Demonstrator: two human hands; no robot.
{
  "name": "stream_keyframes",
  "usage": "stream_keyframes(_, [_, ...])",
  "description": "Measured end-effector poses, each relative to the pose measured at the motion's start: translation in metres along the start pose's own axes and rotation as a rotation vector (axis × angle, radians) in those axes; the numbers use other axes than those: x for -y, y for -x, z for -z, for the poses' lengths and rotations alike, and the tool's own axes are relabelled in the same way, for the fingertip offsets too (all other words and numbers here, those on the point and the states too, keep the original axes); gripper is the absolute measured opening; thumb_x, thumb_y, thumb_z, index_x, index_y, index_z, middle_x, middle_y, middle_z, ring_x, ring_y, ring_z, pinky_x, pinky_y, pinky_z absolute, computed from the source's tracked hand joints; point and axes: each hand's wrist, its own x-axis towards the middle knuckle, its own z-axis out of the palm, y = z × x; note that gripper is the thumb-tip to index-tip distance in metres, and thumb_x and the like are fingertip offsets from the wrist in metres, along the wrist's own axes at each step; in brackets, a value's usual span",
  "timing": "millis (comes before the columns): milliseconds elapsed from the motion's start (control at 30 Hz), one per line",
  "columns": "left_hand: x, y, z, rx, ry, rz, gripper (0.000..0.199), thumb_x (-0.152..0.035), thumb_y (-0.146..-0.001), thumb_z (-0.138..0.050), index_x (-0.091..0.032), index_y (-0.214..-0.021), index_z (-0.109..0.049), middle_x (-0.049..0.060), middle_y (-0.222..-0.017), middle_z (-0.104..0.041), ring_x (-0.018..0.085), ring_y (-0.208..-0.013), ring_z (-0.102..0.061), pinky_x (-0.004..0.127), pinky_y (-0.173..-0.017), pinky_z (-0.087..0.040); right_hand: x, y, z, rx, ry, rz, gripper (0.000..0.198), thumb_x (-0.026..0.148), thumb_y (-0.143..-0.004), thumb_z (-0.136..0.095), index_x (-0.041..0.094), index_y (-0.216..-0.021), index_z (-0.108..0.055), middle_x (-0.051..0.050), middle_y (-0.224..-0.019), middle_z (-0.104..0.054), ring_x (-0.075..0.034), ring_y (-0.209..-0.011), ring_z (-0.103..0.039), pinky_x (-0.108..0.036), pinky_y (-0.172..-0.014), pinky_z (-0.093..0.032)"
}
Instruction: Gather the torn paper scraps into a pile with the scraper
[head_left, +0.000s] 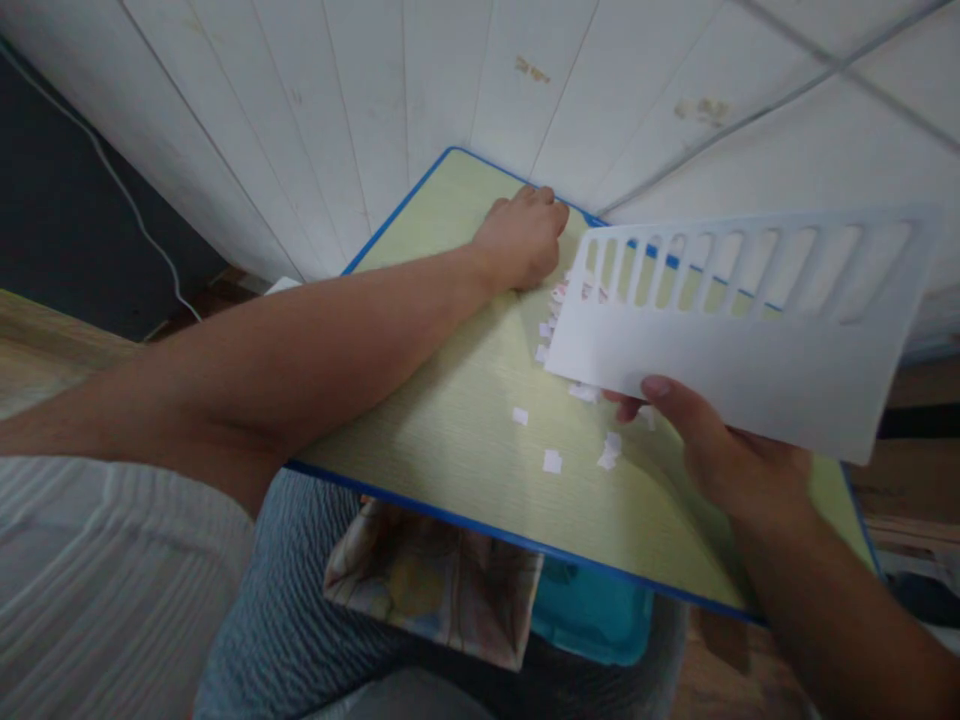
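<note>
My right hand grips the lower edge of a white plastic panel with a row of long slots, thumb on the near face. The panel is tilted above the right part of a yellow-green tabletop with a blue rim. My left hand rests near the table's far edge with its fingers curled in; what they hold, if anything, is hidden. Small white paper pieces lie scattered on the tabletop. Some reddish-printed pieces sit by the panel's left end, partly covered by it.
A white plank wall stands right behind the table, with a grey cable running along it. Below the near edge are a patterned cloth and a turquoise plastic tray over my lap. A dark panel stands at the left.
</note>
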Motion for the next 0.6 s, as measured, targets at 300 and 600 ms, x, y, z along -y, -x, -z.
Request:
stream_keyframes(300, [0.006,-0.007,-0.011,-0.074,-0.054,-0.013,0.047,-0.011,-0.107,-0.053,-0.027,-0.141,-0.082,0.015,-0.149,-0.077,0.037,-0.145,-0.064,0.055,-0.111,-0.058,0.001,0.009,0.005,0.081,-0.017,-0.018,0.035,0.057,-0.105,-0.082,0.037,-0.076,-0.084,0.001,-0.085,-0.088,-0.035,-0.094,-0.086,-0.057,-0.121,-0.061])
stream_keyframes(600, [0.004,-0.006,-0.01,-0.094,-0.08,-0.018,0.039,-0.008,-0.108,-0.057,-0.021,-0.132,-0.085,0.017,-0.144,-0.078,0.039,-0.145,-0.067,0.057,-0.109,-0.062,-0.009,0.01,0.007,0.241,0.028,0.101,0.032,0.051,-0.111,-0.077,0.037,-0.083,-0.083,0.001,-0.091,-0.088,-0.034,-0.094,-0.085,-0.054,-0.108,-0.067])
